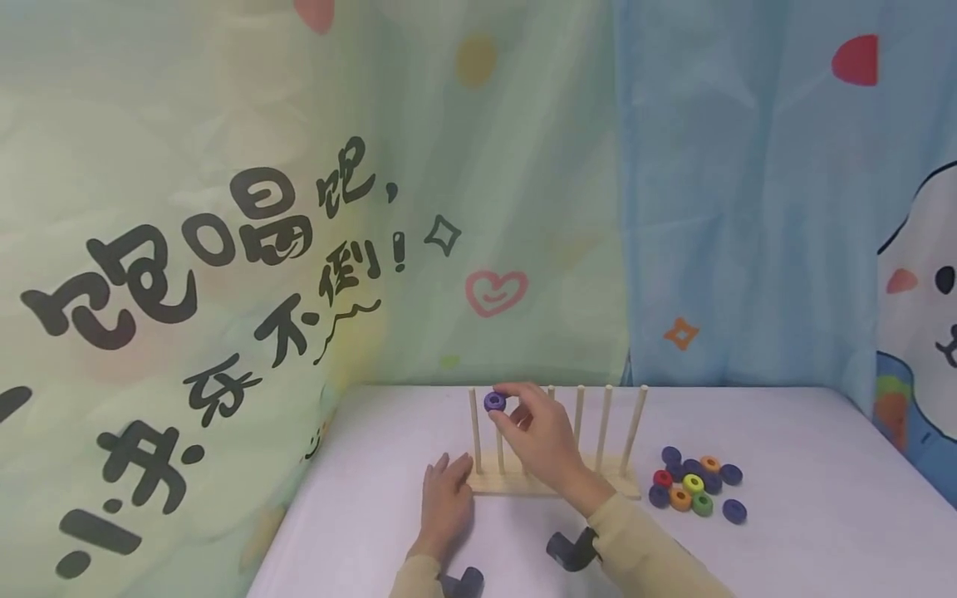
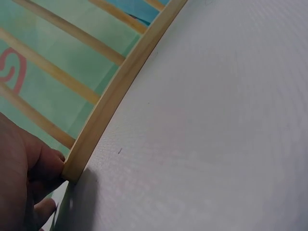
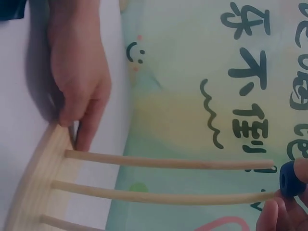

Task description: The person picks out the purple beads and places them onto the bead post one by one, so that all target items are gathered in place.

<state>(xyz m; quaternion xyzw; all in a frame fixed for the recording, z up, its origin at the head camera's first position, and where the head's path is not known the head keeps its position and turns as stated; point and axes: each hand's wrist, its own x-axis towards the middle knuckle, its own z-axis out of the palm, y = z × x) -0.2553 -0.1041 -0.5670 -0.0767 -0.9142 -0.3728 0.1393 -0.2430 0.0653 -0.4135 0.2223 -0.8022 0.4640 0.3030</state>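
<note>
My right hand [image 1: 542,436] pinches a purple ring bead [image 1: 494,402] between thumb and fingers. The bead, blue-looking in the right wrist view [image 3: 288,180], is at the tip of the second peg [image 3: 163,197] from the left; whether the peg enters its hole I cannot tell. The pegs stand upright on a wooden base [image 1: 508,484]. At the base's left end rests my left hand [image 1: 446,501], touching it with thumb and fingers loosely extended. In the left wrist view, its fingers [image 2: 48,161] lie against the end of the base. My right hand hides part of the middle pegs.
Right of the rack lies a loose group of ring beads [image 1: 693,483], in purple, red, orange, yellow and green. One purple bead [image 1: 735,511] sits apart at its near right. A printed curtain [image 1: 501,208] hangs behind the white table [image 1: 807,465].
</note>
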